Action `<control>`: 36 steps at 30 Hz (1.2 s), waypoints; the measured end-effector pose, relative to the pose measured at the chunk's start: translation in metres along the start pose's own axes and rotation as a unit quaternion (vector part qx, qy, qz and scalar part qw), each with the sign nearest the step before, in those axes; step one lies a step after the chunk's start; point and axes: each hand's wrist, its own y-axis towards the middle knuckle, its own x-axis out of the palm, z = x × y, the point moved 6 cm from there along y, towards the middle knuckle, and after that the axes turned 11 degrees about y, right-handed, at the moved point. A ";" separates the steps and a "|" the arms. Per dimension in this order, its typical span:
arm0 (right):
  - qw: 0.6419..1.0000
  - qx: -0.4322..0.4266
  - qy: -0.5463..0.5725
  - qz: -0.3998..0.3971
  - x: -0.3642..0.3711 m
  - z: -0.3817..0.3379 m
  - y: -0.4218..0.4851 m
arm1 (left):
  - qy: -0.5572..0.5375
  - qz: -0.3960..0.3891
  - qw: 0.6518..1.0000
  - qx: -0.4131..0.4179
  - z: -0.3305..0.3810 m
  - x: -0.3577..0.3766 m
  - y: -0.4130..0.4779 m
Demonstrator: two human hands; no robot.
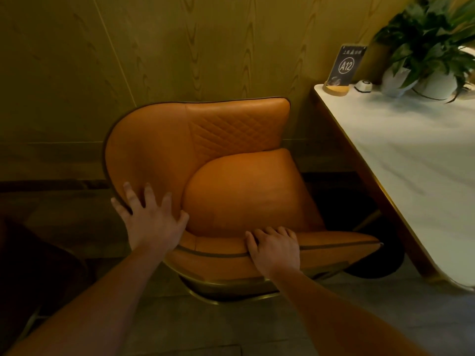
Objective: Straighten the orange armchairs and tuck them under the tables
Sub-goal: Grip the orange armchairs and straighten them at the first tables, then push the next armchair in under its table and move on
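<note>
head view: two white pots [434,86] stand on the far end of the white table [411,155], well beyond and to the right of the right fingertips, each holding leafy green plants [431,42]; the nearer-left pot is blurred and the leaves run off the frame's right edge. beside them, a round wooden base [335,88] holds one dark sign [345,65] marked a12, with one small white call button [363,86] just beside it. one orange armchair [244,191] sits directly under both sets of fingers, turned at an angle beside the table's left edge, its seat out from under the top. the left hand [151,222] lies flat with fingers spread and straight against the inside of the chair's curved shell, the thumb touching the seat cushion. the right hand [273,249] grips the chair's near rim, fingers curled over it so their tips are hidden. the chair's legs are mostly hidden, and a dark shape [30,253] left of the left fingers is too dim to make out.
</note>
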 end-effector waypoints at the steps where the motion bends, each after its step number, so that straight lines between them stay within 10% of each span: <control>1: 1.000 0.000 0.003 -0.003 0.001 0.000 0.002 | 0.005 -0.003 1.000 0.002 0.000 0.001 0.002; 16: 0.971 0.058 0.060 -0.223 -0.011 -0.003 0.006 | -0.003 -0.077 0.994 0.077 -0.011 -0.031 -0.021; 36: 0.961 -0.145 0.151 -0.181 -0.199 -0.196 -0.007 | -0.059 -0.004 0.996 -0.072 -0.179 -0.194 -0.165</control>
